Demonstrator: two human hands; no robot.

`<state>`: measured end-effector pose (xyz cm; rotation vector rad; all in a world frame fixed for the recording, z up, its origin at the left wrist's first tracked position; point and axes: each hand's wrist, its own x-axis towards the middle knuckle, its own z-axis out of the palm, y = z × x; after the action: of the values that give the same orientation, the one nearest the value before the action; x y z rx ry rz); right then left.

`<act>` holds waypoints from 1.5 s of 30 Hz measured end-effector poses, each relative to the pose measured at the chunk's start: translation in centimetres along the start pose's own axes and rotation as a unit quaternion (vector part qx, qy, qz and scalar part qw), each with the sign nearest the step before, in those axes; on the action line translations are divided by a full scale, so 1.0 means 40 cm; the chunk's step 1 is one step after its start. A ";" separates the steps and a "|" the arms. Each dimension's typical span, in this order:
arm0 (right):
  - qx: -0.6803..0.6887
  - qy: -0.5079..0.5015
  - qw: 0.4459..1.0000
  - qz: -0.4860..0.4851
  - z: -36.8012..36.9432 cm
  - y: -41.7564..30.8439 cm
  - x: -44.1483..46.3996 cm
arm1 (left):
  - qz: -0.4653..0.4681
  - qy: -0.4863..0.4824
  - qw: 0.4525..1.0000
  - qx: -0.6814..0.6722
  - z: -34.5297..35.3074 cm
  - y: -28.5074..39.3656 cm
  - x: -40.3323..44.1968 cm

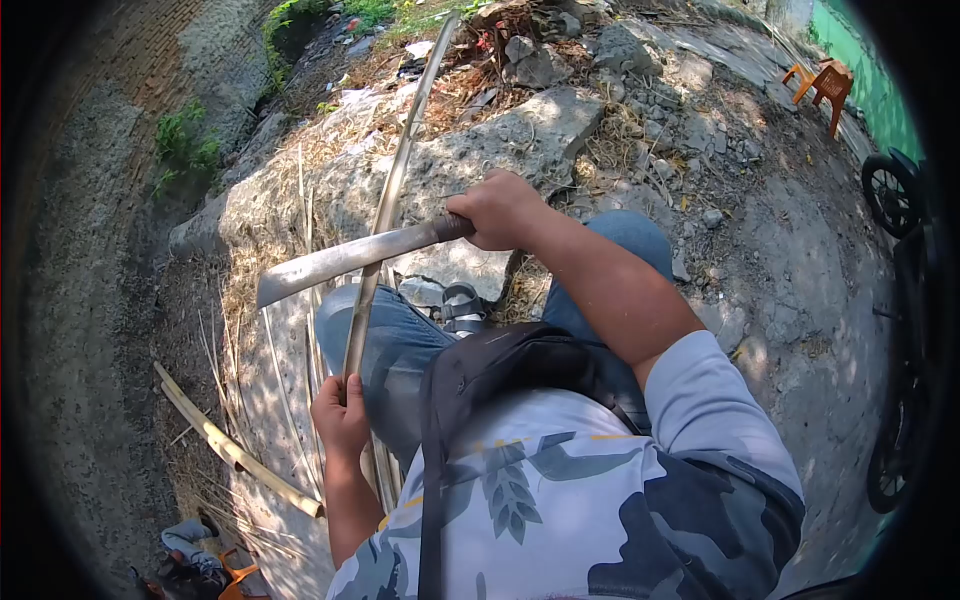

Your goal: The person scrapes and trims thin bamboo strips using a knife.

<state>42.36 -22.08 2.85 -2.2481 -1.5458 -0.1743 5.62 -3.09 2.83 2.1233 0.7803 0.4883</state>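
Observation:
My right hand (492,210) is closed round the dark handle of a machete (345,255), whose broad blade points left and crosses a long bamboo strip (400,160). Blade and strip overlap just above my left knee; whether they touch I cannot tell. My left hand (341,412) grips the strip near its lower end, thumb pressed on it. From there the strip slants up past the blade to the top of the view. A black bag (500,365) lies across my lap.
A broken concrete slab (500,140) lies ahead, with rubble behind. Thin strips and a bamboo piece (235,450) are on the ground at left. An orange chair (830,88) stands at upper right, a motorcycle (905,260) at right. Part of another person (190,545) shows at lower left.

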 end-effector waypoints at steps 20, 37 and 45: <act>0.058 0.026 0.987 0.148 -0.028 0.073 -0.012 | -0.020 0.030 0.999 0.005 -0.051 -0.037 -0.022; 0.083 0.003 0.986 0.143 -0.040 0.088 -0.015 | -0.043 0.013 0.999 0.017 -0.048 -0.013 -0.026; 0.066 0.004 0.998 0.017 -0.009 0.003 -0.011 | -0.007 0.014 1.000 0.024 0.023 0.024 0.010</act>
<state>42.36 -22.64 2.99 -2.1668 -1.4690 -0.0694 6.78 -3.79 3.07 2.1583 0.8315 0.4974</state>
